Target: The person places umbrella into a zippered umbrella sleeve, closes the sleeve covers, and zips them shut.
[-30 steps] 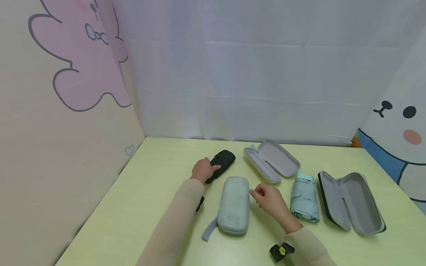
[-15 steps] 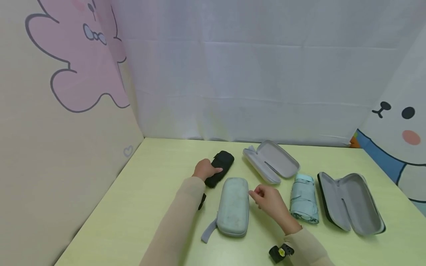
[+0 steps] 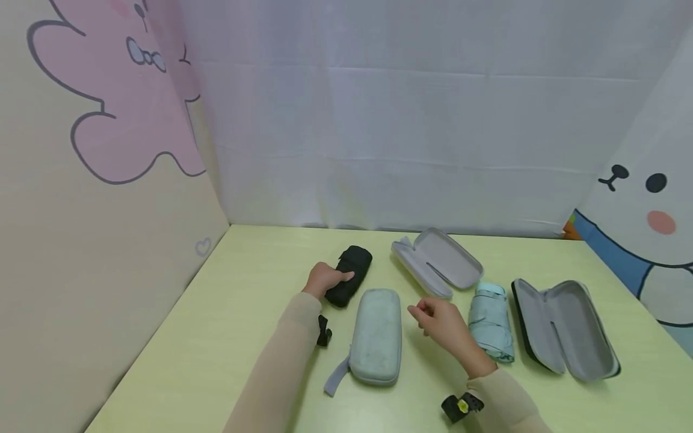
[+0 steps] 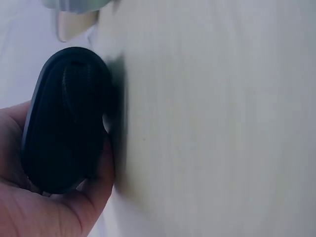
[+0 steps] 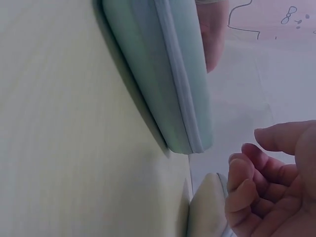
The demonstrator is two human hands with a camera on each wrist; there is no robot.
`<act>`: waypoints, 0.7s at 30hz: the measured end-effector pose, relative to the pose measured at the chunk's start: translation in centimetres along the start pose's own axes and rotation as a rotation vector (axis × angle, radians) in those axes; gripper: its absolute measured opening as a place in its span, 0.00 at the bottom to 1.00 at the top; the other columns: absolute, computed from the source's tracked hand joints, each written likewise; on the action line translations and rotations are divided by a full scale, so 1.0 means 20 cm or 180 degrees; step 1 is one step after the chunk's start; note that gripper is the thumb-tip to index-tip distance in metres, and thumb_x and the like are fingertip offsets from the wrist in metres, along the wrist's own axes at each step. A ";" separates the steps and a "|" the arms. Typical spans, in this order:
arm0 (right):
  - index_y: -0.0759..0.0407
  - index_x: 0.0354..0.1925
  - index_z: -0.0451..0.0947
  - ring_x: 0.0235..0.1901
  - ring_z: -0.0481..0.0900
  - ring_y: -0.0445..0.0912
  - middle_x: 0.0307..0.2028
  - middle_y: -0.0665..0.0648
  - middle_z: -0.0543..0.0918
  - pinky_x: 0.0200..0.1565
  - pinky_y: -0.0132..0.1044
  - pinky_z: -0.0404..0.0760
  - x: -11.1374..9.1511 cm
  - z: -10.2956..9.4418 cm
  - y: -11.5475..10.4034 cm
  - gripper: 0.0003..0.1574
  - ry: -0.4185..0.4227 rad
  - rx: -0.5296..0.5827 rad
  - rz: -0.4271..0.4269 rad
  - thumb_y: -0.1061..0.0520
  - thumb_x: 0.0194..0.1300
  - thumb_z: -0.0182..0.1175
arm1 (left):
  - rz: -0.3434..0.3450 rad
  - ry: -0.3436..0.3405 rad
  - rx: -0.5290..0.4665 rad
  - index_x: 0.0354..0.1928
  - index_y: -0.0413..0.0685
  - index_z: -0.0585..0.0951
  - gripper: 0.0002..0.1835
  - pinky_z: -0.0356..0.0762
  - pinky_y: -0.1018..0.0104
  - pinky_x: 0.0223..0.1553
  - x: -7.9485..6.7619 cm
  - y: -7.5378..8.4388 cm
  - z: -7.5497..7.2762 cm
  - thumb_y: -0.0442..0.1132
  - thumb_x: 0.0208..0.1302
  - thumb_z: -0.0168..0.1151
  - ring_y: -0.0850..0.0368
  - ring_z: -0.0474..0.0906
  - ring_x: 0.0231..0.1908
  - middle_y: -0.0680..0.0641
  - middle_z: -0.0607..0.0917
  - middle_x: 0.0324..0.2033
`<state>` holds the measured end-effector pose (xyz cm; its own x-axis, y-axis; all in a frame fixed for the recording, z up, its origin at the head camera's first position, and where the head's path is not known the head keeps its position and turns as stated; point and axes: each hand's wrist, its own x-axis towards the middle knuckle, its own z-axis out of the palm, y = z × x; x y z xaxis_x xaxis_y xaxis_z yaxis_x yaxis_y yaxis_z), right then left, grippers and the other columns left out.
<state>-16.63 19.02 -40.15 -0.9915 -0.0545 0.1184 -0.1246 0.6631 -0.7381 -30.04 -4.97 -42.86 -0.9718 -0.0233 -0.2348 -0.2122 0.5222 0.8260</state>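
Left hand point(image 3: 325, 279) pinched a black folded umbrella point(image 3: 355, 261) between thumb and fingers left of center on a pale yellow surface point(image 3: 227, 325), with a beige sleeve point(image 3: 278, 367) reaching back to the near edge of the frame. The umbrella slanted, its far end to the right; whether it touched the surface could not be told. Just to its right and nearer the person sat a closed mint-green zip case point(image 3: 377, 337), a gray strap point(image 3: 338, 376) trailing from its lower left corner. Farther back, a gray-lined case point(image 3: 452, 258) lay spread in two halves. Nearer the person, the right hand point(image 3: 446, 325) hovered beside the mint case, apart from it, fingers loosely curled and thumb extended, a black device point(image 3: 462, 408) at its wrist. Just right of that hand lay a mint folded umbrella point(image 3: 491, 319), rolled and pointing away from the person. Beside it, a black-shelled case point(image 3: 580, 328) stood unfolded, gray lining upward. Farthest right, a cartoon bear point(image 3: 663, 204) with a pink cheek decorated the backdrop.
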 end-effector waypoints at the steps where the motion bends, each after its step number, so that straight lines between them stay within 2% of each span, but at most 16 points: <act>1: 0.60 0.26 0.74 0.17 0.71 0.41 0.16 0.49 0.72 0.20 0.34 0.68 0.01 -0.02 0.00 0.13 -0.0001 -0.0007 -0.0023 0.53 0.65 0.58 | -0.0041 -0.0012 -0.0108 0.56 0.28 0.69 0.38 0.69 0.53 0.53 0.00 -0.01 0.00 0.49 0.51 0.71 0.40 0.70 0.53 0.34 0.73 0.52; 6: 0.62 0.32 0.76 0.21 0.73 0.44 0.21 0.52 0.75 0.22 0.36 0.70 0.06 -0.15 0.02 0.13 0.0033 -0.0087 -0.0071 0.53 0.67 0.56 | -0.0246 -0.0046 -0.0557 0.60 0.27 0.64 0.43 0.62 0.53 0.59 -0.01 -0.03 -0.03 0.50 0.51 0.70 0.40 0.62 0.60 0.34 0.67 0.59; 12: 0.70 0.45 0.75 0.32 0.78 0.53 0.32 0.63 0.81 0.31 0.43 0.74 0.21 -0.36 0.05 0.22 0.0003 -0.0344 0.0029 0.50 0.70 0.50 | -0.0450 0.0031 -0.1023 0.61 0.29 0.64 0.43 0.57 0.55 0.61 -0.03 -0.07 -0.07 0.51 0.51 0.70 0.43 0.59 0.62 0.36 0.66 0.60; 17: 0.75 0.52 0.70 0.45 0.73 0.63 0.45 0.72 0.76 0.42 0.53 0.73 0.32 -0.44 0.16 0.24 0.0155 -0.0593 0.0161 0.54 0.70 0.47 | -0.0487 0.0127 -0.1153 0.57 0.30 0.69 0.40 0.59 0.56 0.60 -0.04 -0.07 -0.09 0.52 0.49 0.71 0.44 0.62 0.60 0.37 0.70 0.58; 21: 0.78 0.54 0.66 0.47 0.70 0.66 0.47 0.76 0.72 0.44 0.55 0.71 0.37 -0.46 0.27 0.25 0.0306 -0.0784 0.0309 0.57 0.69 0.46 | -0.0431 0.0182 -0.1092 0.52 0.30 0.74 0.40 0.63 0.55 0.57 -0.04 -0.07 -0.08 0.55 0.44 0.73 0.44 0.67 0.56 0.38 0.73 0.52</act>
<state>-24.27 29.02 -37.10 -0.9887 0.0814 0.1262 -0.0045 0.8239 -0.5667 -29.23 -7.02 -42.99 -0.9347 -0.1252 -0.3327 -0.3520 0.1953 0.9154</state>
